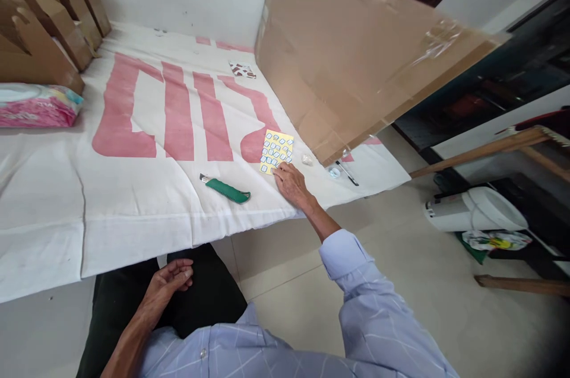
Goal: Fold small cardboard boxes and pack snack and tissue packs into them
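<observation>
On the cloth-covered table lies a small yellow card (pixel 276 151) printed with several pale blue, dark-edged shapes. My right hand (pixel 293 184) is at its lower edge, its curled fingers closed on that corner. Left of it, a green utility knife (pixel 228 190) rests with a short bit of blade showing. A small clear crumpled piece (pixel 307 159) sits just right of the card. My left hand (pixel 171 280) lies on my thigh below the table edge, its fingers loosely curled together with nothing visible in them.
A large cardboard panel (pixel 356 51) stands slanting along the right side. Near its foot lie a pen (pixel 348 174) and a small round item (pixel 333 172). A brown-and-white patterned card (pixel 242 69) lies farther back. Cardboard holders (pixel 53 16) and a pink packet (pixel 40 106) are at left.
</observation>
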Demonstrator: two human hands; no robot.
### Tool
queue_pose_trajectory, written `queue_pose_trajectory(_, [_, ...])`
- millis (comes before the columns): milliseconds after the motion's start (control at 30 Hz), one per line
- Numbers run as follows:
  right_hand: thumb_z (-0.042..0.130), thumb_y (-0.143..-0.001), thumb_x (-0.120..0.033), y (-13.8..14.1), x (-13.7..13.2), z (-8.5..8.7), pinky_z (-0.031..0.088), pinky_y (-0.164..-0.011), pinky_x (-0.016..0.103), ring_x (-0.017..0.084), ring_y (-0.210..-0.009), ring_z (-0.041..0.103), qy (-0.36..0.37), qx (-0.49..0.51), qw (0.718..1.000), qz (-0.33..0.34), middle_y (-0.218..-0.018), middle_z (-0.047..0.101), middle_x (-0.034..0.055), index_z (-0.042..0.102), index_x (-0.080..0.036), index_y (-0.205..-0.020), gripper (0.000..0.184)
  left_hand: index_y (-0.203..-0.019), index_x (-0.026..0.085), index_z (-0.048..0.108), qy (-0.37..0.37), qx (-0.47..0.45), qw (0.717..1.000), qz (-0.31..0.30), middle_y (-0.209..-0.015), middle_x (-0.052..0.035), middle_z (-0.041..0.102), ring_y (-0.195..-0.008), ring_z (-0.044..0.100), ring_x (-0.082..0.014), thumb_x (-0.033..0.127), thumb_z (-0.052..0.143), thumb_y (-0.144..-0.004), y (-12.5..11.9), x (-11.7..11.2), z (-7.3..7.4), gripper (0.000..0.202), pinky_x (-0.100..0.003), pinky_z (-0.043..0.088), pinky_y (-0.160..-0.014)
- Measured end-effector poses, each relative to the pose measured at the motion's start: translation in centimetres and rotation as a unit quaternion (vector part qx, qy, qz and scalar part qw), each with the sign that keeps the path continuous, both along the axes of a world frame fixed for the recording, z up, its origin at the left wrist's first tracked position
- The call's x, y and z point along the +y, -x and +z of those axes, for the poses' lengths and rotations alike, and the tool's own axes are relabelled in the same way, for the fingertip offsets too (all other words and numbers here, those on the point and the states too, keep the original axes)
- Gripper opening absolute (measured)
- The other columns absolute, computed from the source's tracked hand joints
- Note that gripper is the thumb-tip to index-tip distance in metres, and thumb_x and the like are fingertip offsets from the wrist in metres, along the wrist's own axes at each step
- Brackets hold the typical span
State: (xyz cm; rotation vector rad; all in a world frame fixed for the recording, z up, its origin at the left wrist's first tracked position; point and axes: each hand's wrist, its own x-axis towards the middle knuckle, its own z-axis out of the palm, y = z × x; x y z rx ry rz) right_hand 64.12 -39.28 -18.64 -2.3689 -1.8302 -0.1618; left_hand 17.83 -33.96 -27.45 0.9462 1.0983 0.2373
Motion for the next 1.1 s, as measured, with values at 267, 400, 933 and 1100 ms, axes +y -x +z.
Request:
queue_pose_trajectory(267, [0.055, -0.107, -0.014, 1.7, -0.3, 0.7, 0.039, -0.079, 0.036, 0.027, -0.101, 0.054, 0.008, -0.040, 0.999, -0.027, -0.114, 0.070, 0.0119, 0.076, -0.024, -0.107, 0.024, -0.094, 0.021, 0.084, -0.045, -0.008, 0.999, -0.028, -0.085, -0.0070, 0.078, -0.080, 0.069, -0.0239, 0.073, 0.101, -0.044, 0.1, -1.0, -0.1, 0.074, -0.033, 0.055, -0.071])
queue_pose_trajectory(400, [0.055, -0.109, -0.015, 2.8, -1.2, 0.8, 0.039, -0.080, 0.034, 0.025, -0.102, 0.055, 0.019, -0.029, 0.999, -0.038, -0.113, 0.069, 0.0110, 0.076, -0.022, -0.106, 0.022, -0.093, 0.021, 0.085, -0.040, -0.012, 0.998, -0.042, -0.086, -0.0064, 0.077, -0.082, 0.067, -0.0231, 0.074, 0.101, -0.041, 0.5, -1.9, -0.1, 0.076, -0.032, 0.054, -0.072])
queue_pose_trajectory(933, [0.054, -0.109, -0.018, 4.7, -5.3, -0.4, 0.039, -0.082, 0.038, 0.027, -0.102, 0.055, -0.007, -0.023, 1.000, -0.011, -0.113, 0.070, 0.0111, 0.076, -0.025, -0.113, 0.023, -0.100, 0.019, 0.085, -0.103, -0.078, 0.982, -0.139, -0.089, -0.0072, 0.075, -0.087, 0.068, -0.0236, 0.071, 0.096, -0.065, -1.9, -3.8, -0.9, 0.064, -0.035, 0.053, -0.084])
queue_pose_trajectory(1100, [0.055, -0.109, -0.017, 4.6, -5.7, -0.3, 0.040, -0.085, 0.038, 0.028, -0.106, 0.056, -0.008, -0.019, 1.000, -0.001, -0.114, 0.071, 0.0113, 0.076, -0.024, -0.114, 0.023, -0.102, 0.018, 0.084, -0.139, -0.116, 0.966, -0.184, -0.089, -0.0075, 0.075, -0.084, 0.066, -0.0220, 0.064, 0.092, -0.077, -3.8, -4.0, 0.6, 0.053, -0.033, 0.051, -0.081])
